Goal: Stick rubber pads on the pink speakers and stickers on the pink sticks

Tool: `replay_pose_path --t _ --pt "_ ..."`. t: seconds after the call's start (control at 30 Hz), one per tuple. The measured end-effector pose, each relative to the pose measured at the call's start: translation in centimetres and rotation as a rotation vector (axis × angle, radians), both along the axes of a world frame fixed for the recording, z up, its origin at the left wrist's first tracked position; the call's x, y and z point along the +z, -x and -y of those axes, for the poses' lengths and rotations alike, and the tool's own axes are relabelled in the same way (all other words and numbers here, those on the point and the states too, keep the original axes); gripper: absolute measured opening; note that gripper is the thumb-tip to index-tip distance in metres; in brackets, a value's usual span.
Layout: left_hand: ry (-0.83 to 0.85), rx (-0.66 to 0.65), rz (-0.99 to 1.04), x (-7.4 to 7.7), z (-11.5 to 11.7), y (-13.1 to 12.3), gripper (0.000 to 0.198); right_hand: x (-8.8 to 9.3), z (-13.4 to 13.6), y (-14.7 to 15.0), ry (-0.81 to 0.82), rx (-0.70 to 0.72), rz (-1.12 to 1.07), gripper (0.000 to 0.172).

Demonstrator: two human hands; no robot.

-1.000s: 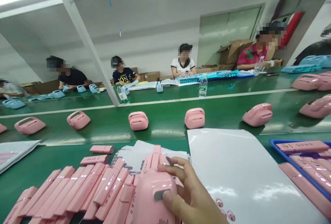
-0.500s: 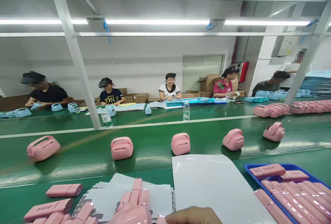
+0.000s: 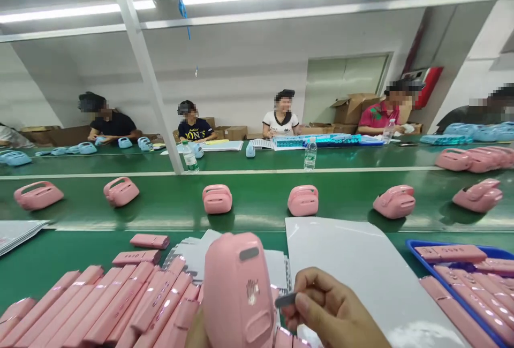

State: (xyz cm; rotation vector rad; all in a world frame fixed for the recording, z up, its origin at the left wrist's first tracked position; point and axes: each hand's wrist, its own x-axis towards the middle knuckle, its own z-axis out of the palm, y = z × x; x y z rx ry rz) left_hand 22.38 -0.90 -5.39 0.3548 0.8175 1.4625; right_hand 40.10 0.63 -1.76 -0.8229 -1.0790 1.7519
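A large pink housing (image 3: pixel 233 289) stands raised at the bottom centre, with a grey oval strip near its top and a recess lower down. My left hand (image 3: pixel 196 329) is wrapped round its left side, mostly hidden behind it. Just right of the housing, my right hand (image 3: pixel 329 305) pinches a small grey strip (image 3: pixel 285 300) between thumb and forefinger, its free end close to the housing's side. Many long pink pieces (image 3: pixel 120 294) lie in rows at the lower left. White sheets (image 3: pixel 275 266) with grey shapes lie behind the housing.
Pink housings (image 3: pixel 303 201) stand spaced along the green belt (image 3: pixel 257 214). A large white sheet (image 3: pixel 345 251) lies at right, beside a blue tray (image 3: pixel 428 270) of pink pieces. Bottles (image 3: pixel 310 154) and several people are across the belt, beyond a slanted metal post (image 3: pixel 148 80).
The view has tilted down and turned. The pink housing has come up higher in my left hand, and a grey strip now shows in my right fingers. The belt's housings appear shifted.
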Motion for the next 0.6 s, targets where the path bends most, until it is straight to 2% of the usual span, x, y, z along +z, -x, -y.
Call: replay_pose_path --t 0.13,0.23,0.33,0.43,0.5,0.6 --pt "0.027 0.006 0.012 0.4 -0.1 -0.2 0.039 0.4 0.8 0.9 -0.05 -0.01 0.082 0.034" --pt "0.017 -0.073 0.018 1.3 0.4 -0.7 0.043 0.8 1.4 1.6 -0.065 0.051 0.087 0.036" --pt "-0.07 -0.191 -0.037 2.5 1.0 -1.1 0.042 1.0 1.8 2.0 -0.033 0.027 0.107 0.035" --pt "-0.173 -0.216 -0.12 3.5 1.2 -1.3 0.041 0.8 1.9 2.2 -0.001 0.009 0.089 0.033" --pt "-0.198 -0.216 -0.134 3.6 1.2 -1.3 0.04 0.7 2.0 2.3 0.017 0.009 0.041 0.032" --pt "-0.148 -0.234 -0.151 3.3 1.3 -1.2 0.037 0.6 2.1 2.5 0.041 0.014 -0.017 0.031"
